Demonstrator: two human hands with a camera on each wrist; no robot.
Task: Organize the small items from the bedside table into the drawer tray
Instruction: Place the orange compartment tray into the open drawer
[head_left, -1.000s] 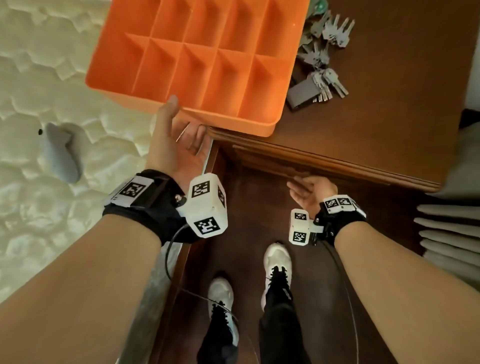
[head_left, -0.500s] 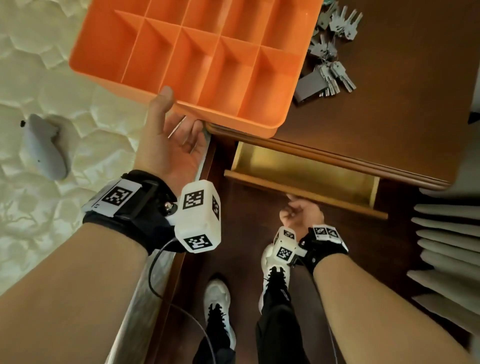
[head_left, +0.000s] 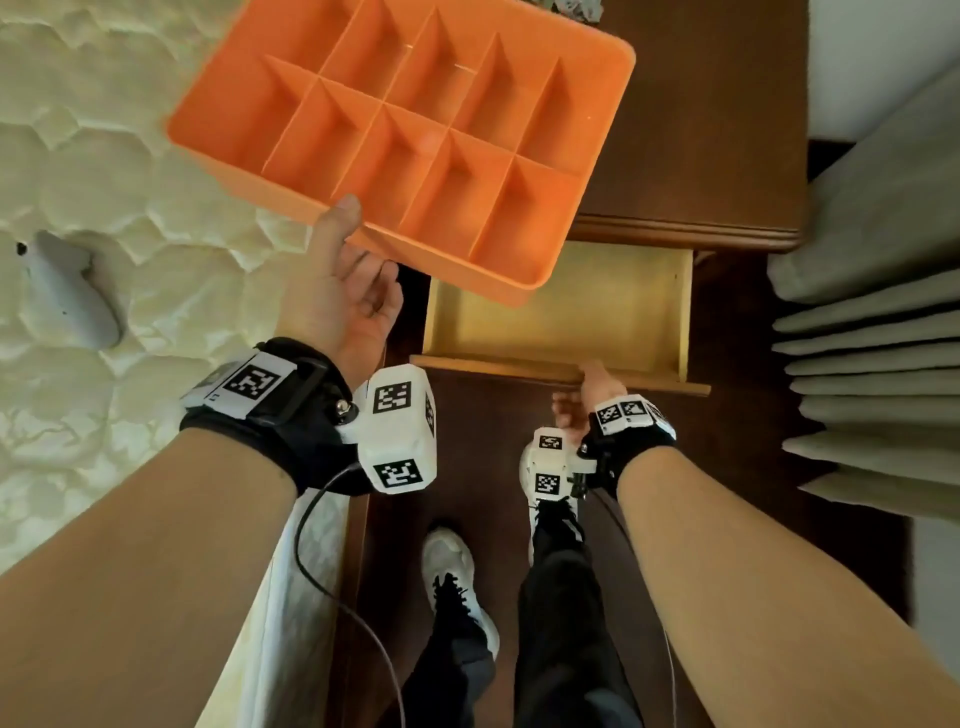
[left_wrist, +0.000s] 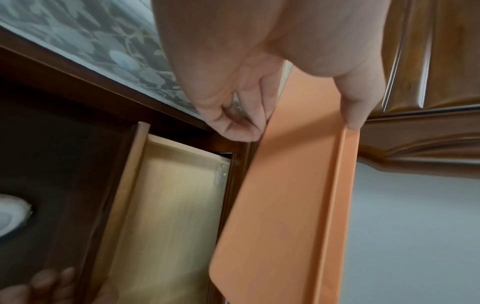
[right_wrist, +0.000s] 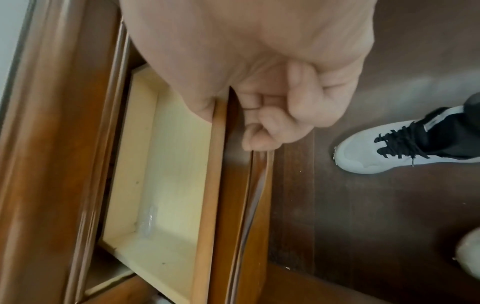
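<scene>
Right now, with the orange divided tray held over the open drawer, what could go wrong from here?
1. The left hand alone grips the orange plastic divided tray at one rim, thumb on top; held so far off-centre, it may tip or slip.
2. The tray hangs skewed to the pale wooden drawer, so a corner could catch on the drawer's wall when lowered.
3. The right hand grips the drawer's front edge; the tray may pinch its fingers.

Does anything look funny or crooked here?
Yes: the orange tray isn't sitting flat anywhere. The left hand holds it by one edge, tilted and turned askew above the open drawer, with all its compartments empty. The right hand grips the drawer front.
</scene>
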